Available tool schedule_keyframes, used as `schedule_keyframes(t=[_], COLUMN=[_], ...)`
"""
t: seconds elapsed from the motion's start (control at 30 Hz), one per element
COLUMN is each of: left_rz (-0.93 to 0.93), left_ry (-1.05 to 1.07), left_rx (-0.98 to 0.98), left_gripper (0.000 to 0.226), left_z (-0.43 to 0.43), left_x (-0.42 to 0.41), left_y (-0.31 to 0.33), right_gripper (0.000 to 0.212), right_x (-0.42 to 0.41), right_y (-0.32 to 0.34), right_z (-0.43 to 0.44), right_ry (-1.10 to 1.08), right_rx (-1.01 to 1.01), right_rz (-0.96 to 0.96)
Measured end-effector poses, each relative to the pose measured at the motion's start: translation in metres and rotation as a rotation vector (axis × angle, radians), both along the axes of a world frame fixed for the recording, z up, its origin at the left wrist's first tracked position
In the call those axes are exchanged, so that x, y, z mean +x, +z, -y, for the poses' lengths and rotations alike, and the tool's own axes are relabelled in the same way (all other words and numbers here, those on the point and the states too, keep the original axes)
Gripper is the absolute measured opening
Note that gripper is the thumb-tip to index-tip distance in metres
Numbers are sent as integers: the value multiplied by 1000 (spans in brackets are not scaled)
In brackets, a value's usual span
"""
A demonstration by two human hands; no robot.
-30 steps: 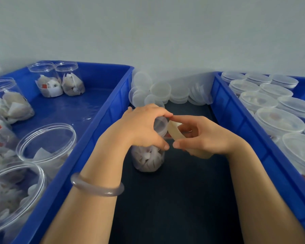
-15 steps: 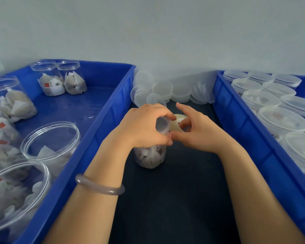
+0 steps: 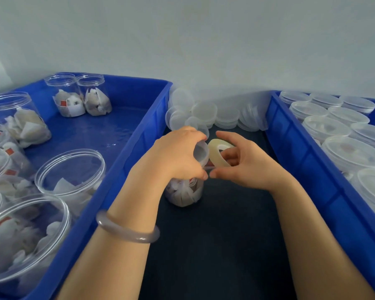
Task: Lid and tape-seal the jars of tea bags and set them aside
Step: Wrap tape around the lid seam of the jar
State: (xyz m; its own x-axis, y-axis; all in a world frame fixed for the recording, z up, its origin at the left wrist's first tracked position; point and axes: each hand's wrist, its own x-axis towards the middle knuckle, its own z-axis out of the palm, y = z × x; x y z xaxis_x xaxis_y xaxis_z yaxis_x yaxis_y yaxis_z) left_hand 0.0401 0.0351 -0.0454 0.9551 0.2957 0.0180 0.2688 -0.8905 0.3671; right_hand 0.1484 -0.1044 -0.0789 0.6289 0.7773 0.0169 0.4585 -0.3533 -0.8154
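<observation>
Clear lidded jar (image 3: 183, 194) on desk (image 3: 225, 245), gripped by left hand (image 3: 178, 156); right hand (image 3: 247, 165) holds tape roll (image 3: 219, 153), sealing apparently in progress. Many open jars (image 3: 69, 169) stand unlidded.

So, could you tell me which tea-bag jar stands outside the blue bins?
The jar gripped by the left hand, on the dark table beside the right hand's tape roll. All other jars sit inside the bins.
</observation>
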Motion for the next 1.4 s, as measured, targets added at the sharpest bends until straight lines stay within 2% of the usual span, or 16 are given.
schedule_keyframes(t=[0.07,0.2,0.37,0.5,0.63,1.1,1.17,1.27,1.33,1.4], left_rz=[58,192,240,245,280,253,275,260,201,182], left_ry=[31,129,111,185,217,219,267,345,248,203], left_rx=[4,178,60,6,14,17,-8,-11,18,9], left_gripper=[65,54,33,22,10,9,9,15,14,19], left_z=[4,13,12,17,22,25,22,10,12,14], left_x=[2,7,14,20,28,45,48,54,59,59], left_y=[-6,-19,-15,-13,-15,-15,-14,-7,-4,-7], right_gripper=[102,107,91,95,83,71,63,53,49,59], right_x=[-2,-9,-19,-26,-35,-43,-58,-85,-72,-50], right_y=[3,6,12,10,3,14,21,21,21,10], right_z=[2,-4,-14,-19,-13,4,10,14,13,8], right_ry=[31,-4,-33,-89,-156,-222,-161,57,33,3], right_rx=[-26,-152,-295,-324,-343,-446,-413,-332,-377,-464], right_rz=[-31,118,94,355,411,525,519,481,490,501])
